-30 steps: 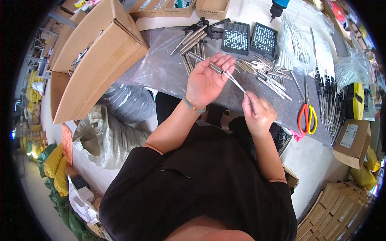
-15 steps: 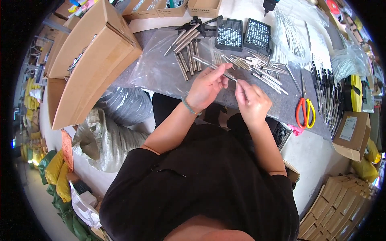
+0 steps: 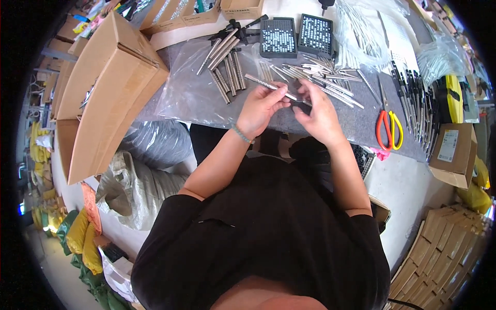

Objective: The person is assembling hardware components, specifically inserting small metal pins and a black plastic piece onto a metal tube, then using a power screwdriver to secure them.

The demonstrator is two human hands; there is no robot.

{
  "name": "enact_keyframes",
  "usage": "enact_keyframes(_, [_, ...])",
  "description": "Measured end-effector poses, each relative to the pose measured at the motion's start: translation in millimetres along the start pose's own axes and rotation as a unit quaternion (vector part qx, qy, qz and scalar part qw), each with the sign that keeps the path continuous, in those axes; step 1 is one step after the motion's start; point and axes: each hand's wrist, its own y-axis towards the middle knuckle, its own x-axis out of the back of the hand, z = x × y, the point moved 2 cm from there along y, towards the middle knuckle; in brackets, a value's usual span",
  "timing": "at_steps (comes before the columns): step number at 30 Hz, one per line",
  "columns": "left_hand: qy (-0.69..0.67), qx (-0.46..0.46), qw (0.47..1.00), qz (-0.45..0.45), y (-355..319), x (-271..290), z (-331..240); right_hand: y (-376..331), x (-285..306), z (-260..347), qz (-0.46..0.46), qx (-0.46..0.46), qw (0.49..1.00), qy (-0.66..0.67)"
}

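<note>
My left hand (image 3: 264, 107) pinches a slim silver metal tube (image 3: 258, 80), its upper end patterned with dark marks or holes. The tube slants down to the right, over the table's near edge. Around its lower end is my right hand (image 3: 321, 112), with thumb and fingers apart. Between them shows a dark piece (image 3: 300, 106) in line with the tube; whether it is joined to it I cannot tell. Beyond my hands lie loose silver tubes (image 3: 330, 85), and further left a stack of thicker tubes (image 3: 225, 51).
Two black trays (image 3: 278, 47) of small silver pieces stand behind. Scissors (image 3: 388, 129) with red and yellow handles lie right, beside black-ended rods (image 3: 413, 108). A tall cardboard box (image 3: 121, 88) borders the left, next to clear plastic sheeting (image 3: 181, 93).
My right hand has let go its pinch on the tube's lower end and spread its fingers. A dark piece now shows there. The left hand keeps its hold; the whole view has shifted slightly.
</note>
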Motion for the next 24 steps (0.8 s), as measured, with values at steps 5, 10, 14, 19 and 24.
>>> enact_keyframes(5, [-0.018,0.009,1.000,-0.014,2,-2,0,-18,16,-11,-0.047,0.049,0.989,-0.129])
enact_keyframes(10, [-0.070,0.026,0.997,0.004,1,-11,0,-20,13,7,-0.070,0.013,0.993,-0.098])
enact_keyframes(14, [-0.066,0.040,0.997,0.006,2,-8,1,-17,14,10,-0.090,0.057,0.985,-0.138])
enact_keyframes(19, [-0.037,0.024,0.998,0.038,-4,-20,-2,-12,5,14,-0.068,0.002,0.998,0.007])
enact_keyframes(24, [0.032,-0.020,0.997,0.066,-3,-12,-1,-15,-9,-5,-0.030,-0.123,0.966,0.226])
